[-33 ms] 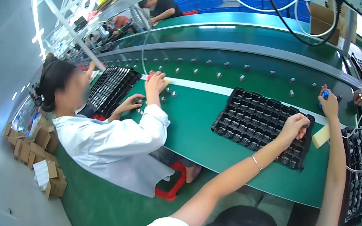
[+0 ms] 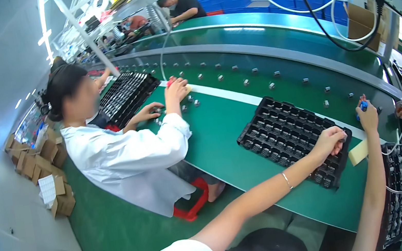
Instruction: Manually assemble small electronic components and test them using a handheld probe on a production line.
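Far to the left of the person's hands, a co-worker in a white coat (image 2: 128, 162) sits at the green bench (image 2: 218, 138) with both hands among small parts beside another black tray (image 2: 126, 92). The person's left hand (image 2: 329, 141) rests on the right end of the black compartment tray (image 2: 291, 138), fingers curled as if pinching a small part; what it holds is too small to tell. Just right of that hand lies a pale yellow block (image 2: 358, 152). The right hand (image 2: 368, 116) is raised beyond the tray's corner, closed around a small blue tool (image 2: 363, 105). Against the picture a moment before, neither hand has shifted noticeably, which suggests steady work at this tray corner.
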Tool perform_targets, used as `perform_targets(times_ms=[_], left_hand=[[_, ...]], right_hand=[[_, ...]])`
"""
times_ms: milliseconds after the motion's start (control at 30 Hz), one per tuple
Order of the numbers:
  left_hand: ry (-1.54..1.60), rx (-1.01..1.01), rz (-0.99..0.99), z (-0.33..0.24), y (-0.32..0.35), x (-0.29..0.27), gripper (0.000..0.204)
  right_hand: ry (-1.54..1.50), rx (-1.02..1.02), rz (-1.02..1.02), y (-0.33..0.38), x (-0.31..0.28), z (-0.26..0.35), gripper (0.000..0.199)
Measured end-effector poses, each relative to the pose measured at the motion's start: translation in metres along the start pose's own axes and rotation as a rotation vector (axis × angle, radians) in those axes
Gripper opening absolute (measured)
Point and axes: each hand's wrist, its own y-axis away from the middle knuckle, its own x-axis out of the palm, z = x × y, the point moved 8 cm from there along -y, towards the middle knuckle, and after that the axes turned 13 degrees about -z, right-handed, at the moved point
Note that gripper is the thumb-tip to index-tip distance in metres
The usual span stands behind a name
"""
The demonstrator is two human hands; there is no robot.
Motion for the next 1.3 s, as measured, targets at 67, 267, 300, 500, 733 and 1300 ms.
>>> perform_targets(times_ms=[67,267,300,500,733,1300], left_hand=[[0.005,0.016,-0.005,-0.003,0.0,-0.001,0.016],[-0.005,0.102,-0.064,-0.009,0.0,0.003,0.015],[-0.037,0.139,-0.07,-0.01,0.001,0.008,0.015],[-0.159,0.298,0.084,-0.024,0.031,0.03,0.018],[-0.201,0.297,0.106,-0.02,0.046,0.045,0.019],[-0.804,0.81,-0.179,-0.054,0.017,0.048,0.031]], right_hand=[[0.029,-0.036,0.057,-0.003,0.009,-0.002,0.032],[-0.432,-0.046,-0.102,-0.001,-0.015,0.006,0.035],[-0.583,-0.044,-0.222,0.008,-0.029,-0.002,0.035],[-1.034,0.678,0.224,0.131,-0.043,-0.04,0.037],[-1.114,0.713,0.283,0.15,-0.054,-0.046,0.041],[-0.737,0.732,0.19,0.125,-0.087,-0.059,0.041]])
